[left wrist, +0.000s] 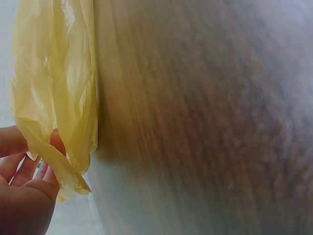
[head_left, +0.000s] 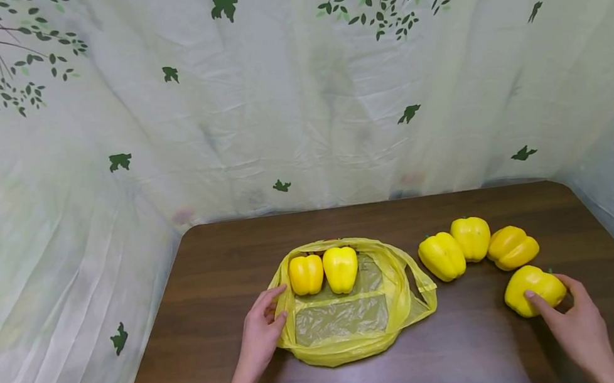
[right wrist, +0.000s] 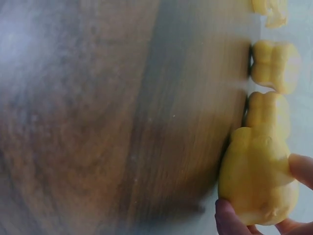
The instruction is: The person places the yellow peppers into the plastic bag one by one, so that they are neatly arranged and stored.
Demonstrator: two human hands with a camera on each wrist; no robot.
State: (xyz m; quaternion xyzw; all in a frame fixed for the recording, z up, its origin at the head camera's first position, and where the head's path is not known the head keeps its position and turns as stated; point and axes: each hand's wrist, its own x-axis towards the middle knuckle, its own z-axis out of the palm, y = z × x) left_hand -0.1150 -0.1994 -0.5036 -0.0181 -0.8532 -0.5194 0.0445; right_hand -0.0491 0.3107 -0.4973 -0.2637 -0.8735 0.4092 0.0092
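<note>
A yellow plastic bag (head_left: 345, 354) lies on the table with its mouth spread wide. Two yellow bell peppers, one on the left (head_left: 306, 275) and one beside it (head_left: 341, 270), sit at the bag's far side. My left hand (head_left: 263, 323) holds the bag's left edge; in the left wrist view a finger shows behind the thin plastic (left wrist: 73, 88). On the right, my right hand (head_left: 577, 318) grips another yellow bell pepper (head_left: 534, 290) between thumb and fingers. The right wrist view shows that pepper (right wrist: 259, 181) close up, lying on its side, fingertips at its stem end.
Three more yellow bell peppers, at left (head_left: 442, 257), behind (head_left: 470, 239) and at right (head_left: 512, 247), cluster between the bag and my right hand. The bag's loop handle (head_left: 422, 286) points toward them. A leaf-printed curtain (head_left: 297, 104) hangs behind the brown wooden table (head_left: 225, 270).
</note>
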